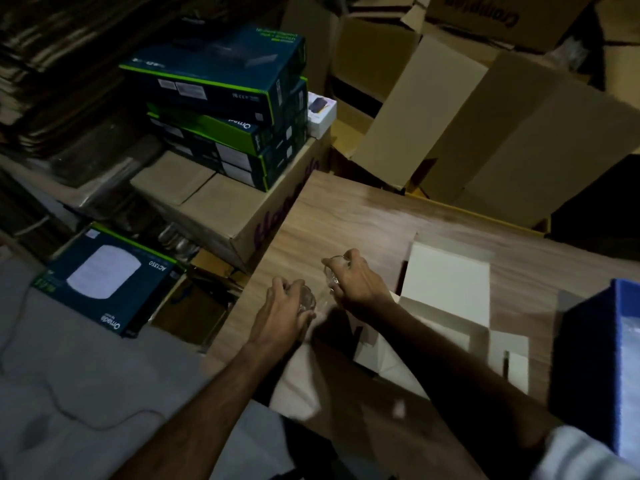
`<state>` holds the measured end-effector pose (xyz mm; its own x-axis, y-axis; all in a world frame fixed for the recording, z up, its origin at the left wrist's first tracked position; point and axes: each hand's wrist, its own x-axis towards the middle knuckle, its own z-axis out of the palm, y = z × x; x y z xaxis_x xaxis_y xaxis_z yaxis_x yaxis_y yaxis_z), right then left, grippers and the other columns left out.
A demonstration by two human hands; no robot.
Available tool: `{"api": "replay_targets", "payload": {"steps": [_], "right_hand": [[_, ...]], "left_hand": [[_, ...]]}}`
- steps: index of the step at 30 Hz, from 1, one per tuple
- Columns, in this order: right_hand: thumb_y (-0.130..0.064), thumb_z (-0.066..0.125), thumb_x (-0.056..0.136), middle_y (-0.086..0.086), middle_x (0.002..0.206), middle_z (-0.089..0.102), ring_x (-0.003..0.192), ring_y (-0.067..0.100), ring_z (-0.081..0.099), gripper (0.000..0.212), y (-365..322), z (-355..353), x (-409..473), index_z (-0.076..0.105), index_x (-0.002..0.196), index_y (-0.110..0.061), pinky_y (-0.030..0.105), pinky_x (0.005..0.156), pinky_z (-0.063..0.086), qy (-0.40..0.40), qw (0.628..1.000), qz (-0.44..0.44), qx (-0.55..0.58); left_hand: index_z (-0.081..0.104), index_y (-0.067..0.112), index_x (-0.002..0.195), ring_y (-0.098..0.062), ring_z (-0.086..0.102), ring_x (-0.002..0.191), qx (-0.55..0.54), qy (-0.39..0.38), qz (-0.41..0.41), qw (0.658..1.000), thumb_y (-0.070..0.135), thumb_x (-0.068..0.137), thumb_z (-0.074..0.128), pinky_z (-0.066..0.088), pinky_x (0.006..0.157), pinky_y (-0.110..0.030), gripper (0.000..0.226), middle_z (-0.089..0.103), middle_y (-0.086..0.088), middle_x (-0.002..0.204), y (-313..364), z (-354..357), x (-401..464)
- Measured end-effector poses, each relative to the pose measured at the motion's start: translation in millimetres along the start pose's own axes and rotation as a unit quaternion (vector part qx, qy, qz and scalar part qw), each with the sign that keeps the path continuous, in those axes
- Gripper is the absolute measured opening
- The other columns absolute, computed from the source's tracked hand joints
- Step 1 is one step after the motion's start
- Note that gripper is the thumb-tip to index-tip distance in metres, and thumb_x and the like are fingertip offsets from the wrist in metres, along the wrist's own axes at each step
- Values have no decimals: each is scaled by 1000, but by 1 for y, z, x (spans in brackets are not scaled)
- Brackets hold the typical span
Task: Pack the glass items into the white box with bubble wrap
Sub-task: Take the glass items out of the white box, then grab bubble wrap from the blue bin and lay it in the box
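Early going: left hand clenched around one glass, right hand around another glass, both over the counter. White box open just beside (seemingly unfilled); wrapping and packing remain.

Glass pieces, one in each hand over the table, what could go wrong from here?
Both glass items, in the left hand and the right hand, are bare, with no bubble wrap on them, and sit close enough that they may knock together. The left one is near the wooden table edge, so a slip could drop it. Dim light makes the clear glass hard to see.
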<state>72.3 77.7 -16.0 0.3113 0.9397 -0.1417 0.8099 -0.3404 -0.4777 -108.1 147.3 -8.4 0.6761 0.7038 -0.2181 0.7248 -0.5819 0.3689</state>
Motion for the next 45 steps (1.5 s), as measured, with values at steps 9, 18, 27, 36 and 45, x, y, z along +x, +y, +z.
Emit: {"api": "replay_targets", "payload": {"steps": [9,18,27,36,45], "right_hand": [[-33,70,92,14,139,42,122,33,53,62,2,8,4,44,148,-29,44,87,55,8,1000,1,-28],[-42,42,104,20,161,32,146,35,35,57,3,-25,-41,33,157,-23,47,118,33,108,992,43,-51],[-37,39,104,18,167,18,153,30,19,62,60,-67,-173,23,160,-17,44,126,7,225,951,193,-85],[-41,31,103,17,166,23,153,31,21,63,142,-96,-312,25,160,-17,48,126,16,294,899,316,-75],[-49,53,97,18,166,22,152,36,25,75,237,-88,-402,25,160,-19,48,120,27,228,899,370,-51]], "left_hand": [[38,24,142,-26,48,119,16,4,5,1000,40,92,67,52,89,-37,60,32,-7,132,-2,-1,7],[23,25,155,-26,23,147,8,70,78,994,55,96,51,30,117,-43,72,25,-10,160,26,-10,4],[33,12,155,-30,30,147,-10,91,290,953,39,99,51,33,118,-46,65,31,-20,158,140,13,4],[30,20,156,-32,26,148,-3,32,394,919,41,99,50,28,118,-43,64,17,-15,165,299,67,-39],[14,20,161,-31,-3,156,3,-69,394,917,47,102,46,3,124,-41,73,-12,-11,169,407,149,-68]]}}
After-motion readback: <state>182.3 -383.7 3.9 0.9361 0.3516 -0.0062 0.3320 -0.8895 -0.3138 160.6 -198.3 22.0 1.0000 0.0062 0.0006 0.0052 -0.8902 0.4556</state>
